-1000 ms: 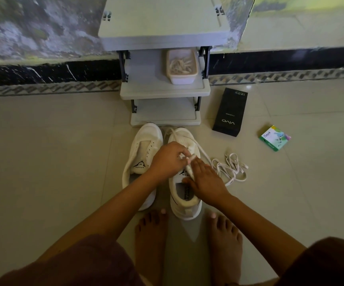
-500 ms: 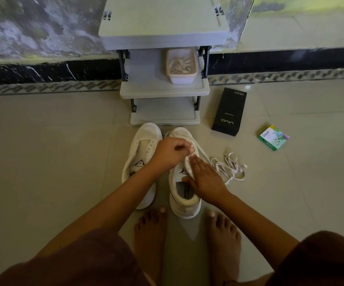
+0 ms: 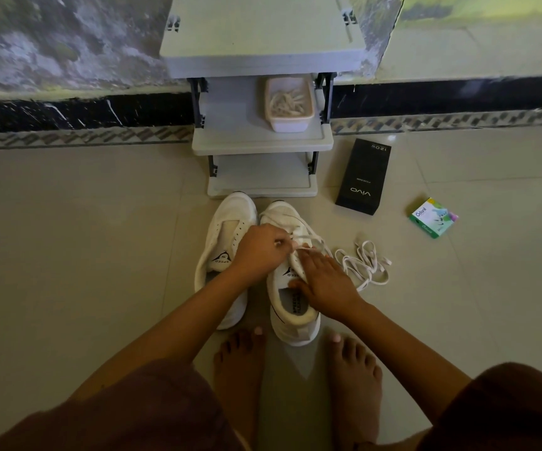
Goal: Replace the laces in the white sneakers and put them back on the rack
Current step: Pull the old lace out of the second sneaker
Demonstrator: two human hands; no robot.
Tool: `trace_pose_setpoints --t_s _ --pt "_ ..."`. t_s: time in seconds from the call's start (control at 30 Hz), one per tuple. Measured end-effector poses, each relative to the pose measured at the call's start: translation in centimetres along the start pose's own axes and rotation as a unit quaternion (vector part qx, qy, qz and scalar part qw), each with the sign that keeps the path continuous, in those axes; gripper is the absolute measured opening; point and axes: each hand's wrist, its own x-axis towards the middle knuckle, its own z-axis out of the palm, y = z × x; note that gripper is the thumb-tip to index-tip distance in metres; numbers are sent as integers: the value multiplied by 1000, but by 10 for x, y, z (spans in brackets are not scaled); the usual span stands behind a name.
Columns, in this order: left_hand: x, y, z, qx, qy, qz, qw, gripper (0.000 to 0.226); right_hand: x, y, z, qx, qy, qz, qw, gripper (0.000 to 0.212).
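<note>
Bare floor (image 3: 68,255) lies open left of the sneakers (image 3: 227,252); loose laces (image 3: 365,265) and black box (image 3: 362,177) crowd the right.

White sneakers (image 3: 227,242) side-by-side before rack (image 3: 261,141)

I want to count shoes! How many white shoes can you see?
2. The left sneaker sits on the floor before the rack; the right sneaker is beside it, under both hands. None visible elsewhere.
</note>
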Motion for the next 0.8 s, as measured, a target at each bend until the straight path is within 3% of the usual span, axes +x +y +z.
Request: trace_pose_setpoints --t_s 0.1,0.17,0.33,0.5,0.57,0.67,0.73,0.8 --pt "1 8 -6 -177 14 -29 984 16 -1 0 2 16 7 7 1000 68" --pt "1 8 -3 -200 -2 -21 979 17 -2 0 3 18 12 9 1000 68" --pt "-1 -10 6 85 -94 4 992 37 -3 -2 7 37 53 19 998 65" --pt "-2 -12 9 152 -24 15 988 20 -4 -2 8 53 57 21 997 68" --pt "2 -6 7 71 -32 19 997 16 -4 -1 8 56 69 17 996 67" --pt "3 9 -6 -150 -67 -8 986 11 -4 -1 9 77 66 35 994 66" --pt "4 14 -11 -197 -61 -2 978 14 -4 -1 10 87 57 43 994 68" --pt "3 12 -11 -153 -62 2 986 25 -3 -2 10 86 53 40 994 69"
